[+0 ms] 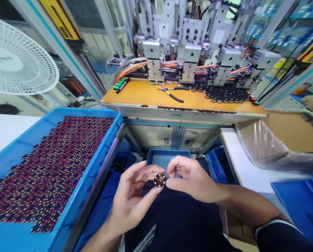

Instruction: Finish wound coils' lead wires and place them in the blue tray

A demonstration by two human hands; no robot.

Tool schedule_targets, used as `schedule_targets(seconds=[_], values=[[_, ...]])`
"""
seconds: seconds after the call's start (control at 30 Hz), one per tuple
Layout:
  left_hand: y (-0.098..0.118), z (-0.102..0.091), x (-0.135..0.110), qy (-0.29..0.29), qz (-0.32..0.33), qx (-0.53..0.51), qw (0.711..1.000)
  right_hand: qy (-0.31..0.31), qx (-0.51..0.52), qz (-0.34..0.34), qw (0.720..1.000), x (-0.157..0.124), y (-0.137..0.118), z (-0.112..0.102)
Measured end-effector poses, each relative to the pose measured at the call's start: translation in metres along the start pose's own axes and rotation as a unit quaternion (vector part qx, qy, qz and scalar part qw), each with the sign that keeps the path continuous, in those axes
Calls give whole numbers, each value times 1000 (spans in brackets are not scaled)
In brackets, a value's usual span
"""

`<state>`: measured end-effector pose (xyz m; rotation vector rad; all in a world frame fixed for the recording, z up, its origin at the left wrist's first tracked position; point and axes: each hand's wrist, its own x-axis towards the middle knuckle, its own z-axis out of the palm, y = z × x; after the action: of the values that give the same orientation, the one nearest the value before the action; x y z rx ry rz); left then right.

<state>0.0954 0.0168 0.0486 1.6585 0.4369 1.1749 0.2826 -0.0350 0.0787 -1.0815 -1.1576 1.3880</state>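
My left hand (135, 196) pinches a small ring-shaped motor stator (160, 180) between thumb and fingertips, its round open face turned up toward me. Copper-coloured windings show inside its dark rim, and a fine wire end seems to stick out below. Close against the stator's right side is my right hand (191, 180), fingers curled in and thumb pointing at the rim. Whatever lies between those fingertips, if anything, is too small to make out. To the left, a blue tray (55, 232) holds rows of many similar stators (56, 164).
Ahead, an orange bench (135, 94) carries pliers (173, 92), a black marker (123, 85) and a cluster of dark cylindrical parts (226, 93) below a press machine (191, 56). A white fan (22, 59) stands left. A plastic-lined carton (290, 140) sits right.
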Motion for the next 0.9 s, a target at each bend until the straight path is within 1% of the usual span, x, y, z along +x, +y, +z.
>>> schedule_targets(seconds=[0.1,0.2,0.3,0.37,0.47,0.57,0.63,0.73,0.83,0.9], values=[[0,3,0,-4,-21,-36,999,16,1,-3,1000,0,1,4],[-1,4,1,9,-76,-129,989,37,7,-10,999,-5,10,6],[-4,2,2,0,-131,-190,973,10,-4,-13,1000,-9,14,2],[-7,1,3,-9,-152,-205,967,-6,-11,-18,1000,-9,9,-2],[-10,3,4,-26,-164,-217,962,-5,-26,-29,999,-4,-2,-7],[-12,7,4,-28,-168,-212,962,-5,-72,-8,997,1,-9,-9],[-14,9,3,-21,-183,-195,963,-4,-91,4,996,3,-9,-9],[-16,9,-1,-15,-210,-199,957,-15,-65,8,998,4,-7,-8],[-16,7,-2,-22,-237,-250,938,-41,-14,23,999,4,-7,-10],[-15,6,-1,-31,-252,-280,926,-49,1,45,998,4,-9,-12]])
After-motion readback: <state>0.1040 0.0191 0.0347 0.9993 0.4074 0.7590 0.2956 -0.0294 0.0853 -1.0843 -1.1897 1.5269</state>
